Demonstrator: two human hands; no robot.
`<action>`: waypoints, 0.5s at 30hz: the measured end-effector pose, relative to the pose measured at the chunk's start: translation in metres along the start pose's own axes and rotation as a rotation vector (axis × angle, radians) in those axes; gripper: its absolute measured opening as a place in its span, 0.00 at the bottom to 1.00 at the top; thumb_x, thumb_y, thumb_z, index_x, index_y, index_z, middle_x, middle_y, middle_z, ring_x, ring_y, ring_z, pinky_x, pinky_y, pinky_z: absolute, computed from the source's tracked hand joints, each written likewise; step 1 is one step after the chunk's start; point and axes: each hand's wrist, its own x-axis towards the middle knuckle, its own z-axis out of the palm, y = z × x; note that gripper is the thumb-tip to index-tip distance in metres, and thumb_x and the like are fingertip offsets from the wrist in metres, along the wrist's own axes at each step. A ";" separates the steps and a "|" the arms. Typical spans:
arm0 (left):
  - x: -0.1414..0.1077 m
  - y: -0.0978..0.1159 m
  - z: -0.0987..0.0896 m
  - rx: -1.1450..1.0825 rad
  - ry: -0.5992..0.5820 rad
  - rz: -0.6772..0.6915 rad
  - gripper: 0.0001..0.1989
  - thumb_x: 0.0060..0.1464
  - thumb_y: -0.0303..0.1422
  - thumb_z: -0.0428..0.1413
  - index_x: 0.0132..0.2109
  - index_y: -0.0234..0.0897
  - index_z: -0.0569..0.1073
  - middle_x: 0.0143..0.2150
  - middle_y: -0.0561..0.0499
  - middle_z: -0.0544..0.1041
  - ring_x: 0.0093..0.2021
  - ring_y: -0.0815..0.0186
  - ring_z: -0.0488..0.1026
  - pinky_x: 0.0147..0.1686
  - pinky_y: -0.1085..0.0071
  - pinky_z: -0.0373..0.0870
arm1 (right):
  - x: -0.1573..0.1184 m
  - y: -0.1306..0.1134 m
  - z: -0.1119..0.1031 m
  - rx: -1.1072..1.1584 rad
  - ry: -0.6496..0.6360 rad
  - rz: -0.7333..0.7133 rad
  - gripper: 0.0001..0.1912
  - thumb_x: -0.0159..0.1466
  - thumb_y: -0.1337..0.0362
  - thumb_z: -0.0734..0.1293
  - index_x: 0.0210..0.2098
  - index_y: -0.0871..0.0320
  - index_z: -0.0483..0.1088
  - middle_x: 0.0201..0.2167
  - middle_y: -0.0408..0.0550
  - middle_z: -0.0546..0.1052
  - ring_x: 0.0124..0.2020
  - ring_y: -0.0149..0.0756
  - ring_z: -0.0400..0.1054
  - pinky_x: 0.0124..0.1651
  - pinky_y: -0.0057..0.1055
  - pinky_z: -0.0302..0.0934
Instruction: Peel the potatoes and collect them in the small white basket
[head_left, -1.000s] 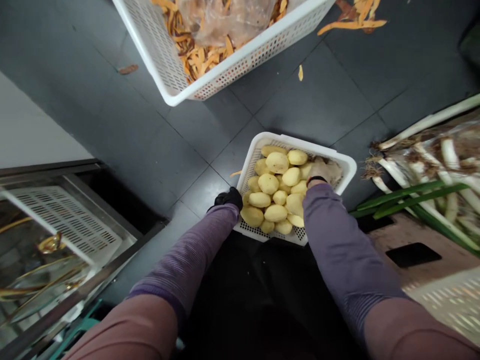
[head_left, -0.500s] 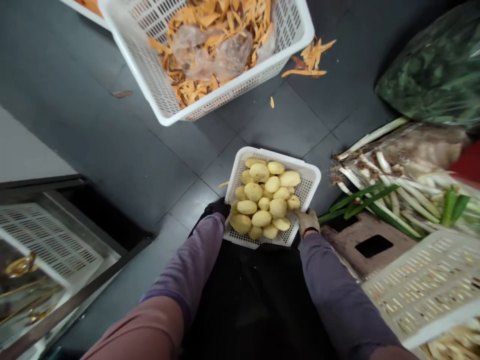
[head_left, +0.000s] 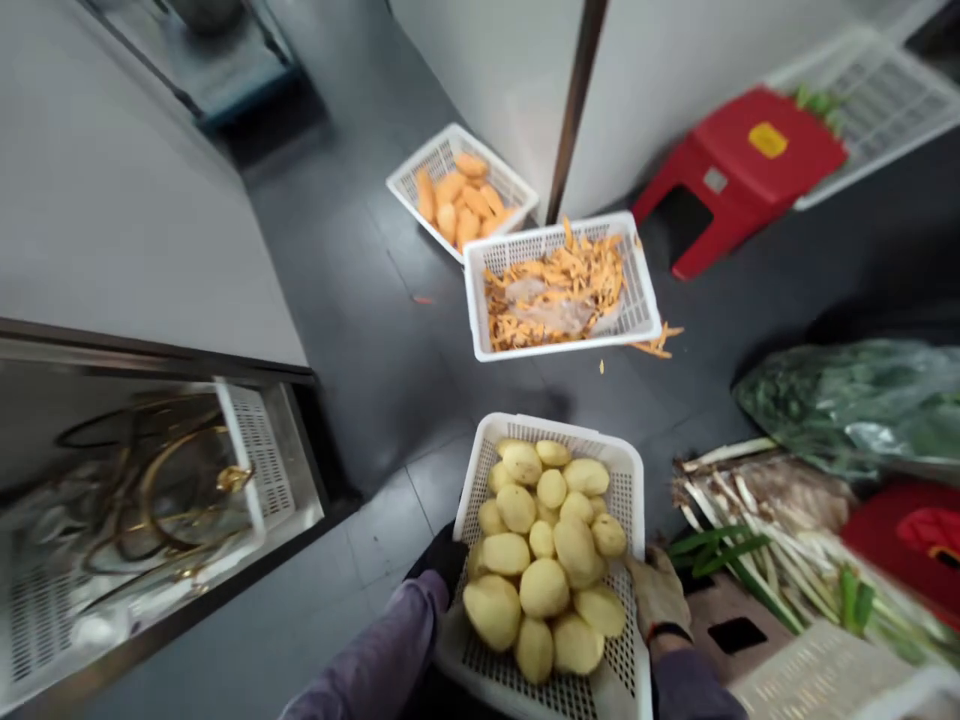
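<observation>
A white plastic basket (head_left: 628, 480) of peeled potatoes (head_left: 545, 588) is held up close in front of my body, tilted toward me. My left hand (head_left: 444, 556), in a black glove, grips its left side; the fingers are partly hidden by the rim. On the right side, my right hand (head_left: 660, 592) in a light work glove is closed on the basket wall. Beyond it on the floor stands a white basket of orange peelings (head_left: 559, 300) with a clear plastic bag among them.
Behind the peelings, another basket (head_left: 517, 190) holds peeled orange sweet potatoes (head_left: 466, 205). A red stool (head_left: 750, 160) stands at the back right. Spring onions (head_left: 757, 530) and a bag of greens (head_left: 847, 400) lie on the right. A metal shelf with hoses (head_left: 172, 480) is on the left.
The potato basket has come up off the floor, closer to me, with both hands on it. My view has tilted upward, showing more of the room.
</observation>
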 end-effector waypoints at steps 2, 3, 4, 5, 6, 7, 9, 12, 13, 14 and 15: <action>-0.026 0.020 -0.031 -0.063 0.005 0.025 0.15 0.34 0.22 0.50 0.32 0.39 0.72 0.27 0.50 0.75 0.33 0.57 0.74 0.32 0.64 0.72 | -0.035 -0.039 -0.010 0.001 0.030 -0.045 0.29 0.50 0.51 0.60 0.51 0.49 0.63 0.44 0.50 0.74 0.50 0.46 0.67 0.49 0.36 0.61; -0.039 0.033 -0.046 -0.084 0.014 0.031 0.14 0.33 0.22 0.50 0.31 0.39 0.72 0.26 0.51 0.75 0.32 0.57 0.74 0.31 0.64 0.72 | -0.053 -0.062 -0.015 0.002 0.046 -0.066 0.28 0.49 0.51 0.61 0.49 0.48 0.64 0.42 0.49 0.75 0.49 0.46 0.68 0.48 0.36 0.62; -0.051 0.047 -0.062 -0.109 0.020 0.037 0.14 0.32 0.22 0.51 0.30 0.39 0.71 0.24 0.51 0.74 0.32 0.56 0.74 0.31 0.63 0.72 | -0.071 -0.085 -0.018 0.001 0.058 -0.095 0.27 0.48 0.51 0.61 0.47 0.47 0.66 0.40 0.48 0.76 0.47 0.46 0.69 0.47 0.37 0.63; -0.062 0.062 -0.077 -0.144 0.019 0.048 0.14 0.31 0.22 0.51 0.29 0.40 0.71 0.24 0.51 0.74 0.32 0.55 0.75 0.31 0.63 0.72 | -0.090 -0.110 -0.022 0.000 0.065 -0.135 0.25 0.47 0.50 0.62 0.44 0.46 0.67 0.38 0.47 0.76 0.46 0.47 0.69 0.46 0.38 0.63; -0.072 0.078 -0.092 -0.186 0.010 0.059 0.13 0.30 0.22 0.51 0.28 0.40 0.71 0.23 0.51 0.73 0.32 0.54 0.75 0.30 0.62 0.72 | -0.109 -0.135 -0.024 -0.001 0.066 -0.185 0.24 0.47 0.50 0.63 0.42 0.46 0.68 0.37 0.47 0.76 0.45 0.48 0.70 0.45 0.39 0.63; -0.080 0.093 -0.107 -0.235 0.005 0.080 0.13 0.30 0.23 0.51 0.28 0.40 0.71 0.23 0.51 0.73 0.32 0.53 0.75 0.30 0.62 0.72 | -0.128 -0.160 -0.025 -0.004 0.058 -0.238 0.23 0.46 0.49 0.63 0.41 0.46 0.69 0.36 0.47 0.76 0.44 0.48 0.70 0.45 0.39 0.63; -0.090 0.126 -0.136 -0.317 0.016 0.145 0.14 0.29 0.24 0.50 0.29 0.41 0.70 0.25 0.50 0.74 0.34 0.53 0.75 0.32 0.61 0.73 | -0.162 -0.212 -0.025 -0.004 0.053 -0.338 0.23 0.46 0.48 0.64 0.40 0.49 0.69 0.37 0.48 0.76 0.44 0.48 0.70 0.45 0.39 0.63; -0.092 0.179 -0.172 -0.352 0.075 0.237 0.16 0.30 0.25 0.51 0.33 0.40 0.70 0.29 0.49 0.75 0.37 0.54 0.74 0.35 0.62 0.73 | -0.194 -0.289 -0.018 -0.009 0.029 -0.475 0.24 0.48 0.50 0.64 0.41 0.54 0.69 0.40 0.52 0.76 0.45 0.47 0.69 0.45 0.37 0.61; -0.088 0.197 -0.182 -0.352 0.101 0.249 0.15 0.31 0.26 0.52 0.33 0.40 0.70 0.30 0.49 0.75 0.37 0.54 0.74 0.35 0.63 0.72 | -0.199 -0.314 -0.014 -0.004 0.015 -0.527 0.23 0.48 0.51 0.63 0.41 0.55 0.69 0.40 0.52 0.76 0.44 0.46 0.69 0.44 0.36 0.61; -0.084 0.216 -0.190 -0.351 0.125 0.254 0.15 0.32 0.27 0.52 0.34 0.40 0.69 0.30 0.49 0.75 0.36 0.54 0.74 0.34 0.63 0.72 | -0.200 -0.340 -0.009 0.003 0.003 -0.570 0.22 0.49 0.53 0.63 0.41 0.56 0.69 0.39 0.51 0.76 0.43 0.45 0.69 0.43 0.35 0.61; -0.078 0.236 -0.198 -0.343 0.151 0.257 0.15 0.32 0.28 0.52 0.34 0.40 0.69 0.29 0.49 0.75 0.36 0.54 0.74 0.34 0.64 0.72 | -0.198 -0.366 -0.003 0.013 -0.003 -0.599 0.21 0.49 0.54 0.63 0.41 0.56 0.69 0.38 0.50 0.76 0.41 0.44 0.69 0.41 0.34 0.61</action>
